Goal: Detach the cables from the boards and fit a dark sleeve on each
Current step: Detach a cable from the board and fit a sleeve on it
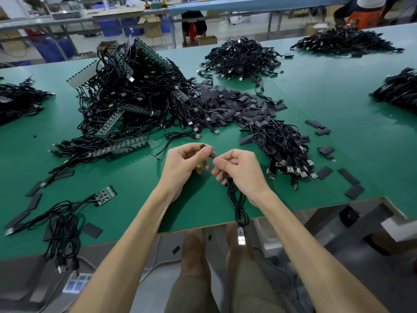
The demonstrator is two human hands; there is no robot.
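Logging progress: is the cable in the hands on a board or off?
Off. The cable hangs from the right hand to its USB plug; its other end meets the dark sleeve in the left hand, no board there.

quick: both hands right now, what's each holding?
Left hand: closed, pinching the dark sleeve.
Right hand: closed, pinching the black cable.

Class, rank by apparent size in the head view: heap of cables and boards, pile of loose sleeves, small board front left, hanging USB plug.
1. heap of cables and boards
2. pile of loose sleeves
3. small board
4. USB plug, nearer the camera, so last two unsure.
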